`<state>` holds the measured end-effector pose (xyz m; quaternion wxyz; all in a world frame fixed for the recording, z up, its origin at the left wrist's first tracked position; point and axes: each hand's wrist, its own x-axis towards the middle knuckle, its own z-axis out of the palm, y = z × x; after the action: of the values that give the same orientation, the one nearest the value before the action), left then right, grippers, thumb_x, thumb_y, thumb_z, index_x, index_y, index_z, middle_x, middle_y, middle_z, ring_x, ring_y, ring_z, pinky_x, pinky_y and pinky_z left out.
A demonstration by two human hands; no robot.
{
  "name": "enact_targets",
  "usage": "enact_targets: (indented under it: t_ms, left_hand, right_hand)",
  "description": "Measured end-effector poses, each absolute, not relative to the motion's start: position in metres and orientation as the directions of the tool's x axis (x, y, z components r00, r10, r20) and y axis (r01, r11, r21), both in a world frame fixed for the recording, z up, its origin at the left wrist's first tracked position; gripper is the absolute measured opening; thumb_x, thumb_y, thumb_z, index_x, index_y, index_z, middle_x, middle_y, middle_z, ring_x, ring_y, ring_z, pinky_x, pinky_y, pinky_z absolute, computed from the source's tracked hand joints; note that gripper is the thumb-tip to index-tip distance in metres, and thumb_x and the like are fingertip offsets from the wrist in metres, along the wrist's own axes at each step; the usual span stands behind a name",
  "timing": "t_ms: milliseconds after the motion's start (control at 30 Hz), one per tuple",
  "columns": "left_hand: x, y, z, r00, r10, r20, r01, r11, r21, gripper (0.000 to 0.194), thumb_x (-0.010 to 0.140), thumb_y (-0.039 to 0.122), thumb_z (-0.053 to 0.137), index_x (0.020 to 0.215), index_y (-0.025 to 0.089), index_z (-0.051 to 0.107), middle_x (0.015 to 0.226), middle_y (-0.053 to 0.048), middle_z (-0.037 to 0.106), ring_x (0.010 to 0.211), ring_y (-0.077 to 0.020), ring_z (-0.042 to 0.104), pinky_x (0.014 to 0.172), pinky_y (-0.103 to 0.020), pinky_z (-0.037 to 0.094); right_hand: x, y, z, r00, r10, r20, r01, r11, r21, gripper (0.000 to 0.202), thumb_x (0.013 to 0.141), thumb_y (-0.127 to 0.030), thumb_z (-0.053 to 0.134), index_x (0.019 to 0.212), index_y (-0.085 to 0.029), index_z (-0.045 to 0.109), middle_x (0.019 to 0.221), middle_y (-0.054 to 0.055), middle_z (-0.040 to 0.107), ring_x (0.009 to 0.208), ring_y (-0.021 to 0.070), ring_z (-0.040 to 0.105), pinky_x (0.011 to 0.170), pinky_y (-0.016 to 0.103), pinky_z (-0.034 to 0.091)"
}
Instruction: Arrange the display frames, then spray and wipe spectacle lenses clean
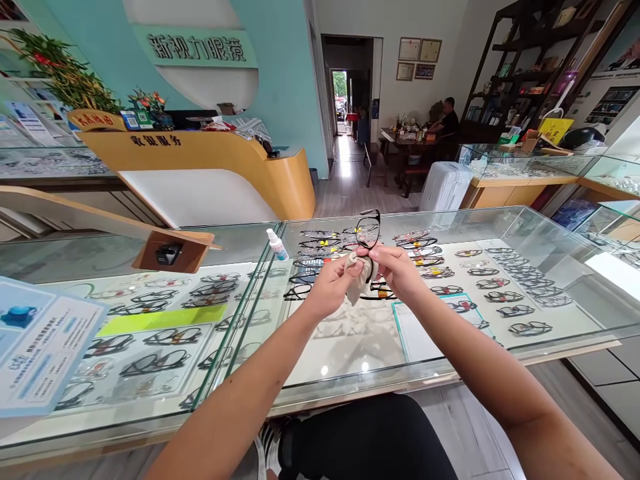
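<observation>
The left hand (334,287) pinches a pale cloth (358,287) around black-framed glasses (369,233), which the right hand (399,272) also grips, upended above the glass table (345,357). A spray bottle (278,246) stands beyond, to the left.

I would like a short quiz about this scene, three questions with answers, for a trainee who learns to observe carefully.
1. Fill in: The left hand holds a bunched ____ against the black-framed eyeglasses.
2. True or false: In the picture, the small white plastic spray bottle appears nearer to the left hand than to the right hand.
3. Count: How many rectangular framed sheets hang on the pale back wall?

Key:
1. pale beige cloth
2. True
3. Four
</observation>
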<state>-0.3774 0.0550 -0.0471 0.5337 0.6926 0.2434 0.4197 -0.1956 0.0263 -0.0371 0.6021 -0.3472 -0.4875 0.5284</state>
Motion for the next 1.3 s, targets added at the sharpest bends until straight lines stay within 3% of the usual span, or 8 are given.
enact_targets:
  t_ms: [167, 400, 600, 800, 967, 1067, 1200, 1300]
  left_hand:
    - [-0.368, 0.043, -0.048, 0.494, 0.831, 0.255, -0.139, -0.214, 0.967, 0.065, 0.084, 0.069, 0.091, 0.119, 0.018, 0.073, 0.086, -0.004, 0.078, 0.076, -0.0224, 0.074, 0.068, -0.032, 0.058]
    - [-0.363, 0.035, -0.051, 0.336, 0.907, 0.253, -0.204, -0.192, 0.960, 0.069, 0.086, 0.083, 0.081, 0.114, 0.021, 0.069, 0.066, 0.002, 0.067, 0.050, -0.0155, 0.057, 0.050, -0.027, 0.046]
    - [-0.369, 0.044, -0.045, 0.432, 0.840, 0.329, -0.141, -0.297, 0.944, 0.067, 0.088, 0.086, 0.077, 0.080, 0.021, 0.067, 0.073, -0.004, 0.068, 0.067, -0.0177, 0.061, 0.065, -0.030, 0.052]
    - [-0.367, 0.038, -0.043, 0.459, 0.845, 0.272, -0.210, -0.195, 0.958, 0.061, 0.082, 0.072, 0.092, 0.110, 0.020, 0.073, 0.092, -0.003, 0.076, 0.071, -0.0174, 0.069, 0.070, -0.031, 0.060]
    - [-0.366, 0.030, -0.043, 0.301, 0.900, 0.314, -0.214, -0.257, 0.942, 0.067, 0.087, 0.076, 0.086, 0.117, 0.019, 0.071, 0.073, 0.002, 0.069, 0.055, -0.0129, 0.059, 0.050, -0.024, 0.048]
    - [-0.366, 0.030, -0.043, 0.269, 0.905, 0.330, -0.226, -0.274, 0.935, 0.067, 0.088, 0.080, 0.082, 0.113, 0.020, 0.071, 0.063, 0.005, 0.062, 0.049, -0.0117, 0.055, 0.046, -0.023, 0.044]
    - [-0.368, 0.033, -0.045, 0.320, 0.892, 0.318, -0.195, -0.267, 0.944, 0.066, 0.094, 0.085, 0.072, 0.102, 0.020, 0.071, 0.066, 0.000, 0.067, 0.054, -0.0155, 0.063, 0.051, -0.027, 0.052]
    - [-0.369, 0.036, -0.044, 0.396, 0.864, 0.310, -0.189, -0.254, 0.949, 0.068, 0.092, 0.087, 0.072, 0.100, 0.019, 0.071, 0.075, -0.004, 0.073, 0.067, -0.0204, 0.072, 0.061, -0.031, 0.060]
  right_hand:
    - [-0.201, 0.025, -0.042, -0.037, 0.985, 0.166, -0.363, 0.141, -0.921, 0.049, 0.075, -0.065, 0.094, 0.094, -0.020, 0.090, 0.077, 0.000, 0.054, 0.064, 0.0120, 0.039, 0.047, 0.026, 0.034]
    - [-0.207, 0.022, -0.055, -0.073, 0.956, 0.283, -0.248, 0.258, -0.934, 0.052, 0.086, -0.073, 0.085, 0.072, -0.023, 0.082, 0.093, 0.008, 0.066, 0.081, 0.0215, 0.058, 0.061, 0.034, 0.052]
    - [-0.202, 0.020, -0.035, 0.006, 0.965, 0.263, -0.321, 0.251, -0.913, 0.039, 0.077, -0.061, 0.094, 0.078, -0.022, 0.089, 0.094, 0.005, 0.059, 0.075, 0.0145, 0.049, 0.051, 0.026, 0.040]
    - [-0.201, 0.021, -0.036, -0.021, 0.982, 0.190, -0.408, 0.165, -0.898, 0.044, 0.078, -0.062, 0.093, 0.092, -0.021, 0.091, 0.086, 0.003, 0.060, 0.069, 0.0127, 0.043, 0.052, 0.027, 0.039]
    - [-0.206, 0.020, -0.045, -0.085, 0.948, 0.307, -0.256, 0.277, -0.926, 0.051, 0.087, -0.074, 0.084, 0.075, -0.024, 0.083, 0.084, 0.007, 0.067, 0.092, 0.0256, 0.061, 0.075, 0.038, 0.056]
    - [-0.207, 0.020, -0.047, -0.129, 0.918, 0.375, -0.153, 0.355, -0.922, 0.056, 0.094, -0.074, 0.078, 0.067, -0.025, 0.080, 0.073, 0.008, 0.066, 0.110, 0.0318, 0.063, 0.090, 0.043, 0.055]
    - [-0.205, 0.021, -0.046, -0.090, 0.938, 0.334, -0.241, 0.305, -0.921, 0.053, 0.089, -0.071, 0.084, 0.066, -0.024, 0.077, 0.080, 0.007, 0.067, 0.089, 0.0256, 0.061, 0.079, 0.041, 0.055]
    - [-0.201, 0.023, -0.043, -0.068, 0.966, 0.250, -0.324, 0.215, -0.921, 0.047, 0.083, -0.068, 0.090, 0.077, -0.022, 0.084, 0.091, 0.005, 0.065, 0.070, 0.0147, 0.046, 0.060, 0.033, 0.047]
